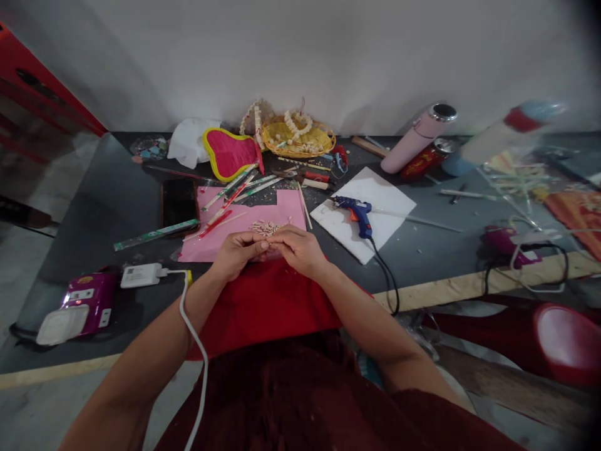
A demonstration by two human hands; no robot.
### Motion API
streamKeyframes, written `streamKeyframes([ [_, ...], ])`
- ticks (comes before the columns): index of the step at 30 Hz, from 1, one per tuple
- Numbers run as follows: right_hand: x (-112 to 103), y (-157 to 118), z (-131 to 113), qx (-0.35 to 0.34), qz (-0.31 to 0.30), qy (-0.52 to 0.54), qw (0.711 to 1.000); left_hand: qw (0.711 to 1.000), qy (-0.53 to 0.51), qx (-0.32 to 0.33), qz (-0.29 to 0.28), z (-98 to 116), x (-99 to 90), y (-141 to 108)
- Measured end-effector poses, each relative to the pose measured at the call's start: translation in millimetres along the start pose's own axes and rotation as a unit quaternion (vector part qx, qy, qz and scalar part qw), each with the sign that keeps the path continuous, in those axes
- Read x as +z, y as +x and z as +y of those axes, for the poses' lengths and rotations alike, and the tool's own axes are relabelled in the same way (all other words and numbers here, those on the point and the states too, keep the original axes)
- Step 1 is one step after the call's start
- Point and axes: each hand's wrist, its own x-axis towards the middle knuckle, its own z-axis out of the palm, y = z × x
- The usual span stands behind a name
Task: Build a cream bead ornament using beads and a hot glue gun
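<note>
Over the near edge of a pink sheet [291, 203], my left hand [237, 254] and my right hand [300, 250] meet with fingertips pinched together. What they hold between them is too small and hidden to name. Just beyond the fingers lies a small pile of short pale pieces [263, 227], like cut bits of stick. A red cloth [267, 307] hangs below both hands. Wrapped sticks in green and red sleeves [230, 197] lie across the sheet, with pliers [293, 174] behind them.
Right of the sheet, a blue glue gun [359, 216] rests on a white board [375, 188], its cord running over the front edge. A phone [179, 203], white charger [141, 275] and purple power socket [89, 300] sit left. A wicker basket [300, 150] and pink flask [417, 141] stand behind.
</note>
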Motion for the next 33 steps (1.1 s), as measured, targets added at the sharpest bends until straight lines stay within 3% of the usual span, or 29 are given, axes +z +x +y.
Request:
streamKeyframes([
  [33, 3.5, -2.8, 2.1, 0.029, -0.006, 0.036, 0.999, 1.0, 0.005, -0.006, -0.024, 4.2, 1.6, -0.8],
])
